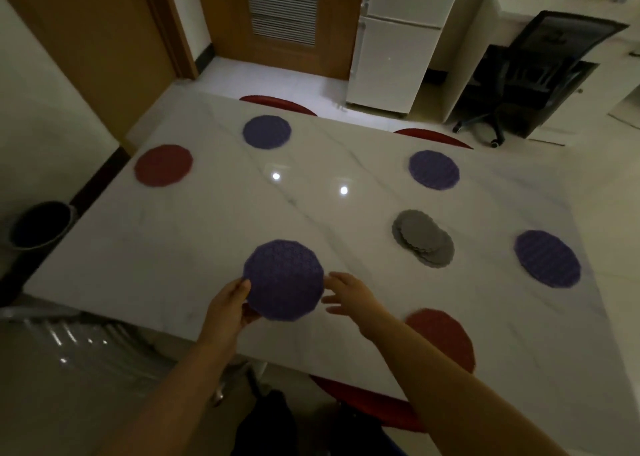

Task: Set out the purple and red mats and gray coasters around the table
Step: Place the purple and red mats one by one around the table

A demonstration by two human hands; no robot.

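My left hand (231, 303) grips the left edge of a round purple mat (284, 279) over the near part of the white marble table (207, 220). My right hand (341, 293) is open just right of that mat, fingers spread, not touching it. Three more purple mats lie at the far left (266, 132), far right (434, 169) and right edge (547, 258). One red mat (163, 165) lies at the left end, another red mat (446, 334) near the front, partly hidden by my right forearm. A fanned stack of gray coasters (423, 238) sits right of centre.
Red stools show at the far edge (277, 102), (433, 136) and under the near edge (363, 400). A dark bin (38, 225) stands on the floor at left. A white fridge (398, 39) and a black office chair (533, 71) stand beyond the table.
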